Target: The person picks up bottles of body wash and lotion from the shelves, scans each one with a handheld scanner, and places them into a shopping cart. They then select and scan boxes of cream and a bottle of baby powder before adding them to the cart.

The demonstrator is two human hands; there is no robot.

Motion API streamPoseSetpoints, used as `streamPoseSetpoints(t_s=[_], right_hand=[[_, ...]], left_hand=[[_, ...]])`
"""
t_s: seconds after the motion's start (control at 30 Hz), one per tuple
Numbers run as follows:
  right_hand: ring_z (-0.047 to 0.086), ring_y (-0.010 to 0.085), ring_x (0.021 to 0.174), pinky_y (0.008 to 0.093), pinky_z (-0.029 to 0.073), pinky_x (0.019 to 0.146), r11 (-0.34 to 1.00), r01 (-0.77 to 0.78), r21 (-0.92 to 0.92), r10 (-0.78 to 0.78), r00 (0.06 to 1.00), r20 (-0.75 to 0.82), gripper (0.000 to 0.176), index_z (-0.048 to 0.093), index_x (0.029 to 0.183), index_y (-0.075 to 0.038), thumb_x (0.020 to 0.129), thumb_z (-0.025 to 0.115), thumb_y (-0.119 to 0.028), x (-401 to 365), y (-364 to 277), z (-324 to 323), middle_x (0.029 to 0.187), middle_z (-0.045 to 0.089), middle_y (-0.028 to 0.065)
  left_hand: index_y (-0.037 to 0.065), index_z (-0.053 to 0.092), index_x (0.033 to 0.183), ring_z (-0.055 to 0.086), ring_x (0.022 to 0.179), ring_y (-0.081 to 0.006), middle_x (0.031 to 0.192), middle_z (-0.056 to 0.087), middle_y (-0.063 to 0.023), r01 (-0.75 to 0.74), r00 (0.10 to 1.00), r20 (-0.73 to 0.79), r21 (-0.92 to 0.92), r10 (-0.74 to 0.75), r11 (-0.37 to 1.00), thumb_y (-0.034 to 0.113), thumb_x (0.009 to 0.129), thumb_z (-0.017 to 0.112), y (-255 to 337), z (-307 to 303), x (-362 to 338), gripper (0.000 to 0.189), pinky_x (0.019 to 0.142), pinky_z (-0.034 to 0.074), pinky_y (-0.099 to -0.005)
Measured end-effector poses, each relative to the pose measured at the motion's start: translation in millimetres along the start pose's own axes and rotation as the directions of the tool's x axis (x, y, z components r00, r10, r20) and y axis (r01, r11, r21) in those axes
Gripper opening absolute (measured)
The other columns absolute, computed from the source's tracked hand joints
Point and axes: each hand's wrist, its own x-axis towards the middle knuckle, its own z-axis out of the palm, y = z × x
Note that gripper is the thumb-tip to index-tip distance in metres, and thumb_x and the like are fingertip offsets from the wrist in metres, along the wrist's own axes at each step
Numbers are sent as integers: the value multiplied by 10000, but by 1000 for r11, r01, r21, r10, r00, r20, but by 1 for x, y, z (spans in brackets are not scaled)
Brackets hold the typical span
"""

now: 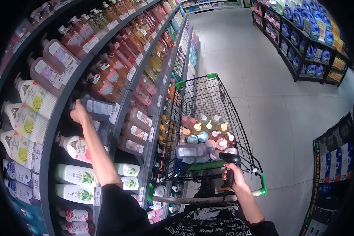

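Observation:
My left hand (81,113) reaches into the middle shelf, fingers closed around the top end of a translucent lilac bottle (99,107). The hand partly hides that end. In my right hand (235,177) is a black handheld barcode scanner (229,167), gripped by its handle above the cart's push bar. A shopping cart (220,80) with green corners stands in front of me. Several pump bottles (209,125) stand upright inside it, and a greyish-lilac bottle (192,150) lies on its side across the nearest ones.
Shelves of bottles with price tags (115,113) run along my left side. White bottles with green leaf labels (77,175) sit below my left forearm. Blue detergent jugs (312,29) fill a rack at far right. Tiled floor (259,114) extends beside the cart; a dark display (334,165) stands right.

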Motion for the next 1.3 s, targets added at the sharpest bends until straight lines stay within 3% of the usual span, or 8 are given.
streamPoseSetpoints(t_s=[0.1,0.37,0.5,0.6,0.63,0.83,1.1,1.3], right_hand=[[510,158,547,284,424,510,999,4,-54,-6,999,-33,166,512,875,-45,815,616,-160,-1,4,4,674,521,51],[502,148,558,277,416,527,1000,3,14,-4,999,43,184,509,938,-73,822,612,-171,-7,11,-7,672,513,33],[492,138,555,275,408,524,994,35,100,-44,995,87,176,508,961,-85,836,602,-166,-2,10,-5,670,506,31],[488,139,554,267,394,518,996,-13,87,0,988,154,178,508,968,-77,838,593,-164,-7,7,1,673,499,34],[489,140,555,264,391,516,994,-37,99,16,978,206,180,507,969,-74,838,591,-164,-8,6,2,676,498,36],[449,128,477,243,363,439,1000,-14,27,5,952,305,255,532,1038,-43,835,561,-194,-27,3,4,665,483,49],[551,196,468,293,471,412,966,-135,-220,248,721,647,256,515,1087,30,917,528,-161,-62,-13,18,651,558,148],[537,179,474,271,428,402,914,-295,-280,400,772,493,291,524,1023,3,918,565,-266,-70,-9,42,646,539,120]], left_hand=[[-80,662,978,650,906,-252,988,685,-179,-63,978,-202,-79,46,995,215,738,729,0,-30,-35,387,845,483,-377],[-26,584,861,603,959,-247,1049,646,-157,-415,906,-161,-516,391,749,54,780,644,-11,-102,-84,129,849,489,-399],[81,561,811,581,1005,-277,996,621,-92,54,979,169,-761,118,647,144,815,553,-5,-175,-98,63,895,486,-512],[102,525,760,595,987,-225,954,616,-83,320,709,519,-840,478,437,195,797,554,-43,-195,-124,104,966,411,-471],[116,505,733,599,963,-192,945,620,-49,339,759,526,-822,382,458,186,752,572,-50,-202,-141,99,934,409,-426],[83,623,604,681,617,-136,686,685,-51,645,169,450,-723,877,247,73,648,677,-7,-197,-177,71,617,509,-246],[75,633,591,708,671,-169,706,703,-56,711,-60,408,-623,911,325,78,669,675,22,-190,-193,88,655,522,-255],[69,623,581,706,676,-216,680,692,-62,490,-295,479,-667,827,561,82,627,709,30,-170,-213,98,600,507,-295]])
